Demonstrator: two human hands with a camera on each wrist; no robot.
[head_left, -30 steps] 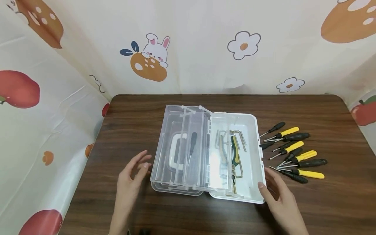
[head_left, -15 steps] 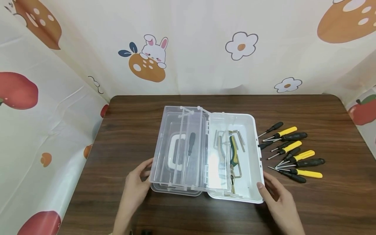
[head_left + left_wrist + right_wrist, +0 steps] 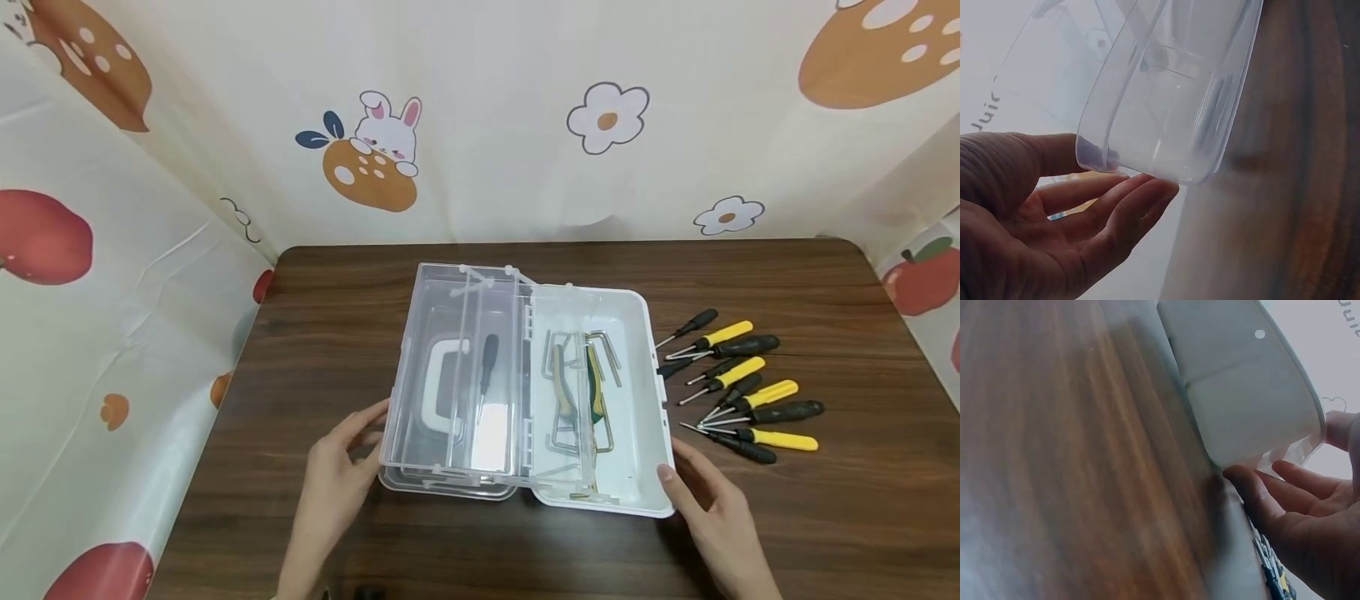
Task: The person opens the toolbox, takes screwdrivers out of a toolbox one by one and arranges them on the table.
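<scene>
A toolbox stands unfolded, with its white base (image 3: 637, 433) on the right and its clear lid (image 3: 448, 486) with a white handle (image 3: 432, 383) on the left. Clear hinged trays (image 3: 427, 292) lie over the lid and part of the base. My left hand (image 3: 341, 471) pinches the left edge of the clear plastic, thumb above and fingers below. At the base's right front corner my right hand (image 3: 716, 508) grips the wall, thumb on the rim. Green-yellow pliers (image 3: 595, 387) and several hex keys (image 3: 609, 354) lie in the base. A dark-handled screwdriver (image 3: 489, 362) shows through the clear plastic.
Several yellow- and black-handled screwdrivers (image 3: 750, 400) lie loosely piled right of the base, close to my right hand. The brown wooden table (image 3: 330, 325) meets a patterned curtain (image 3: 510, 167) at its back edge. A small dark object (image 3: 370, 592) shows at the front.
My left hand has come in from the left and taken hold of the clear plastic edge, whose far corner has risen slightly. The right hand keeps its place on the base.
</scene>
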